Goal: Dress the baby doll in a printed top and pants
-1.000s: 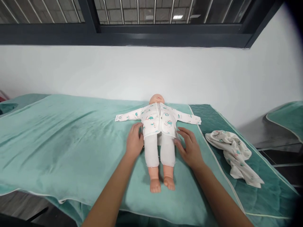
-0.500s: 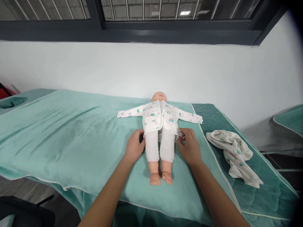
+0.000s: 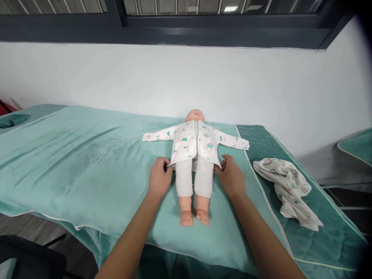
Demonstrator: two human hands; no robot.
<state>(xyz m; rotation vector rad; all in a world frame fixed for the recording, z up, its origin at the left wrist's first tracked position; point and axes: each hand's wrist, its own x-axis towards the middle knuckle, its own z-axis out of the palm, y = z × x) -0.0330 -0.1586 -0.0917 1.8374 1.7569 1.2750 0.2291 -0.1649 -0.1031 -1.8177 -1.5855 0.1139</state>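
Note:
A baby doll (image 3: pixel 186 205) lies on its back on the green cover, head toward the wall, its white-clad legs pointing at me. It wears a white patterned jacket (image 3: pixel 184 145) with both sleeves spread out sideways. The jacket's front edges meet near the chest and part lower down. My left hand (image 3: pixel 160 174) pinches the hem at its left corner, beside the doll's hip. At the opposite corner, my right hand (image 3: pixel 229 174) has its thumb and fingers closed on the hem. Both hands rest close to the cover.
A crumpled white patterned cloth (image 3: pixel 290 190) lies on the darker green quilt (image 3: pixel 322 240) at the right. Behind the bed is a white wall (image 3: pixel 145 77) beneath a dark window frame (image 3: pixel 203 33). A black object (image 3: pixel 29 255) stands at the lower left.
My left hand has closed on the hem and shifted slightly left, drawing that corner outward. My right hand has moved slightly left. The camera view has tilted down a little.

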